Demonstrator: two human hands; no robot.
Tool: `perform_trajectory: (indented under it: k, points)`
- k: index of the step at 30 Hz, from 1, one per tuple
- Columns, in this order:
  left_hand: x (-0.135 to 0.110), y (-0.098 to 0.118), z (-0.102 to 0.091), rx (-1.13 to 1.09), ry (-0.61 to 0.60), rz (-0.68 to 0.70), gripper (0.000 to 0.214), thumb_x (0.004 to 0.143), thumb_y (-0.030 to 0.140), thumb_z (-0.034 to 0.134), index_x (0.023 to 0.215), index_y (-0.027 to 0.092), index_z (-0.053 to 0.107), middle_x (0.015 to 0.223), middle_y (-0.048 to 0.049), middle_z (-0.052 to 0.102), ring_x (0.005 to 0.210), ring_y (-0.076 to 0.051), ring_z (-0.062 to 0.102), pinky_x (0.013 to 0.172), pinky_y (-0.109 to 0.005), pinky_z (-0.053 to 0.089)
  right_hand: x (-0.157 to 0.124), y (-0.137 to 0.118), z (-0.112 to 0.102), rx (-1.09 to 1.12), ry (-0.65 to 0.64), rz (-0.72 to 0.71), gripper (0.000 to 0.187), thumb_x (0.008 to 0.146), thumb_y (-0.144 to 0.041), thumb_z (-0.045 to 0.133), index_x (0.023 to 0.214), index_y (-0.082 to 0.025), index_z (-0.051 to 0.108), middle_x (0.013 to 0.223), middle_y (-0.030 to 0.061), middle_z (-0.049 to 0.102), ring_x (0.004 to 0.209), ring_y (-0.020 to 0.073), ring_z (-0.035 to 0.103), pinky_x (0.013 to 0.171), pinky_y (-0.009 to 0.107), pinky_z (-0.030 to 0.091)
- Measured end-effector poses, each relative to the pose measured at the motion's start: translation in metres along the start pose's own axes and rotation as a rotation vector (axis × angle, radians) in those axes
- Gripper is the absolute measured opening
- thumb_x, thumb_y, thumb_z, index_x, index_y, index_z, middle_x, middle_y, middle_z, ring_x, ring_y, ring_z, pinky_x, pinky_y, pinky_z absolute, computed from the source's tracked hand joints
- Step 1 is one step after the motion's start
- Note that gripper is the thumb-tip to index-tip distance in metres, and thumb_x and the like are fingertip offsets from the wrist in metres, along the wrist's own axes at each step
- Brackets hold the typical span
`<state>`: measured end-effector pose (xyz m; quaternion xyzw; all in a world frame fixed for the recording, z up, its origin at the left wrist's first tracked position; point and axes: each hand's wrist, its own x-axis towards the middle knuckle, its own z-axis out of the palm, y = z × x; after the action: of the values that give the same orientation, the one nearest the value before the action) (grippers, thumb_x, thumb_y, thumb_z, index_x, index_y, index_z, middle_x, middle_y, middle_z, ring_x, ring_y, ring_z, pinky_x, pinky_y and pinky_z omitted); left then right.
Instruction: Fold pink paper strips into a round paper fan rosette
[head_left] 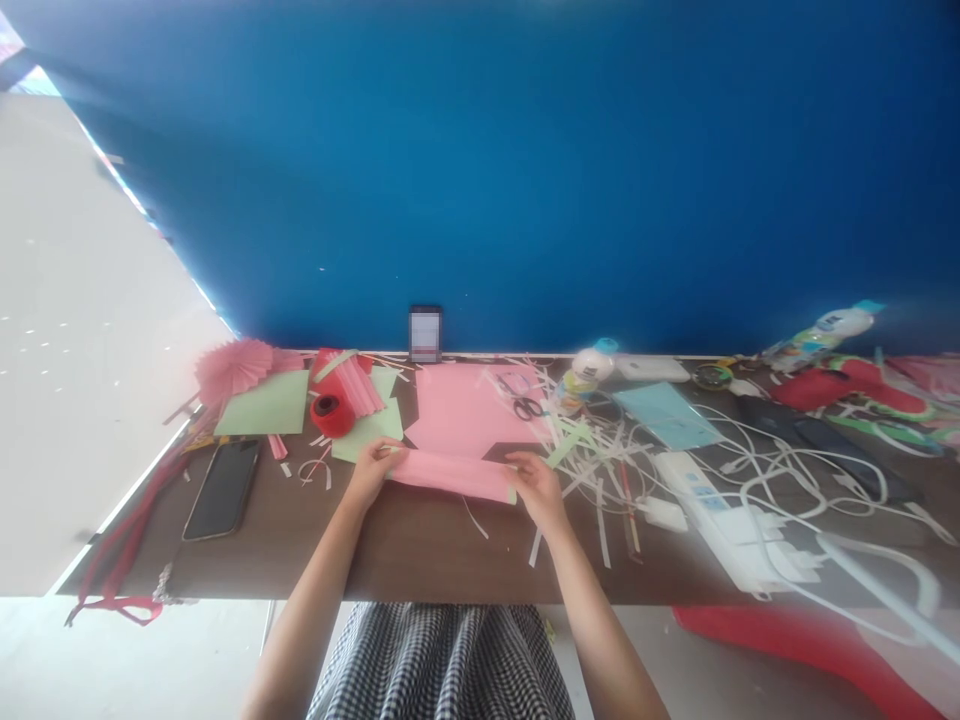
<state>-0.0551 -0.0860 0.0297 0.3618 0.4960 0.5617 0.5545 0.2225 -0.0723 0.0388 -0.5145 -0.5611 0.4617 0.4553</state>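
Observation:
A folded strip of pink paper (454,474) lies across the dark brown table (420,545) in front of me. My left hand (373,472) pinches its left end with fingers closed. My right hand (534,483) grips its right end, fingers pressed on the paper. Behind the strip lies a larger pink sheet (465,408). Scissors (525,403) rest on that sheet's right side.
A black phone (223,487) lies flat at the left; another phone (425,333) stands against the blue wall. Pink paper fans (234,368), green sheets (266,404) and a red tape roll (330,412) sit at the back left. White paper strips, cables and a power strip (724,520) crowd the right.

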Motion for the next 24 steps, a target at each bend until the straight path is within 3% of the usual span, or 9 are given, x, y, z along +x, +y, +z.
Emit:
perform_trajectory:
  k: [4, 6, 10, 12, 14, 16, 18, 21, 24]
  points:
    - [0.001, -0.004, -0.003, -0.023, 0.065, -0.004, 0.03, 0.058, 0.03, 0.072, 0.082, 0.014, 0.063, 0.057, 0.0019, 0.056, 0.053, -0.009, 0.051, 0.051, -0.02, 0.036, 0.001, 0.001, -0.004, 0.175, -0.127, 0.049, 0.029, 0.075, -0.041, 0.054, 0.097, -0.023, 0.061, 0.101, 0.0071, 0.064, 0.089, 0.0233, 0.061, 0.07, 0.035, 0.05]
    - [0.002, -0.006, -0.005, -0.002, 0.082, 0.011, 0.027, 0.057, 0.031, 0.072, 0.077, 0.013, 0.064, 0.062, 0.0001, 0.058, 0.056, -0.01, 0.052, 0.052, -0.02, 0.036, 0.001, -0.003, -0.009, 0.225, -0.223, 0.025, 0.03, 0.076, -0.038, 0.052, 0.101, -0.023, 0.061, 0.112, 0.0073, 0.06, 0.097, 0.0239, 0.058, 0.077, 0.038, 0.049]
    - [0.003, -0.008, -0.004, -0.002, 0.061, -0.022, 0.026, 0.058, 0.03, 0.071, 0.076, 0.013, 0.066, 0.069, -0.002, 0.061, 0.061, -0.011, 0.054, 0.055, -0.021, 0.039, 0.002, -0.012, -0.016, 0.026, -0.299, -0.131, 0.023, 0.072, -0.026, 0.057, 0.093, -0.025, 0.066, 0.12, 0.0045, 0.054, 0.114, 0.022, 0.046, 0.094, 0.036, 0.038]
    - [0.003, -0.006, -0.004, -0.058, 0.008, -0.07, 0.025, 0.061, 0.029, 0.068, 0.078, 0.012, 0.066, 0.076, -0.0049, 0.064, 0.068, -0.015, 0.057, 0.06, -0.023, 0.042, 0.004, -0.011, -0.015, -0.041, -0.249, -0.146, 0.018, 0.07, -0.024, 0.057, 0.084, -0.023, 0.067, 0.108, 0.005, 0.06, 0.105, 0.021, 0.053, 0.088, 0.034, 0.042]
    - [0.002, -0.003, -0.004, -0.187, -0.108, -0.139, 0.029, 0.064, 0.032, 0.063, 0.083, 0.011, 0.065, 0.084, -0.009, 0.065, 0.079, -0.021, 0.06, 0.07, -0.03, 0.045, 0.006, -0.007, -0.012, -0.087, -0.13, -0.081, 0.017, 0.068, -0.022, 0.055, 0.081, -0.021, 0.066, 0.082, 0.0039, 0.066, 0.078, 0.0185, 0.061, 0.07, 0.031, 0.048]
    - [0.0, -0.001, -0.005, -0.331, -0.235, -0.191, 0.032, 0.064, 0.033, 0.061, 0.087, 0.011, 0.064, 0.087, -0.0116, 0.065, 0.086, -0.026, 0.061, 0.079, -0.038, 0.045, 0.008, -0.001, -0.009, -0.131, -0.014, 0.006, 0.018, 0.068, -0.021, 0.053, 0.081, -0.018, 0.064, 0.053, -0.002, 0.057, 0.051, 0.014, 0.054, 0.051, 0.026, 0.044]
    - [-0.002, 0.0, -0.004, -0.363, -0.294, -0.203, 0.033, 0.062, 0.029, 0.063, 0.091, 0.013, 0.061, 0.088, -0.0116, 0.066, 0.087, -0.027, 0.061, 0.079, -0.039, 0.045, 0.008, 0.004, -0.005, -0.15, 0.04, 0.058, 0.016, 0.069, -0.024, 0.051, 0.078, -0.017, 0.062, 0.041, -0.0062, 0.045, 0.039, 0.0106, 0.043, 0.041, 0.022, 0.036]
    - [-0.004, 0.0, 0.0, -0.171, -0.214, -0.155, 0.035, 0.064, 0.026, 0.066, 0.096, 0.015, 0.058, 0.091, -0.0104, 0.065, 0.082, -0.022, 0.063, 0.067, -0.03, 0.049, 0.008, 0.009, 0.0, -0.131, 0.047, 0.104, 0.019, 0.071, -0.036, 0.055, 0.076, -0.018, 0.056, 0.045, -0.0053, 0.047, 0.035, 0.0088, 0.039, 0.034, 0.021, 0.029]
    - [-0.005, -0.002, 0.005, -0.014, -0.131, -0.1, 0.037, 0.067, 0.034, 0.066, 0.096, 0.012, 0.058, 0.091, -0.0109, 0.065, 0.079, -0.019, 0.064, 0.067, -0.028, 0.051, 0.007, 0.011, 0.004, -0.112, 0.089, 0.132, 0.029, 0.069, -0.046, 0.057, 0.08, -0.021, 0.048, 0.049, -0.0047, 0.051, 0.035, 0.0104, 0.042, 0.034, 0.022, 0.033]
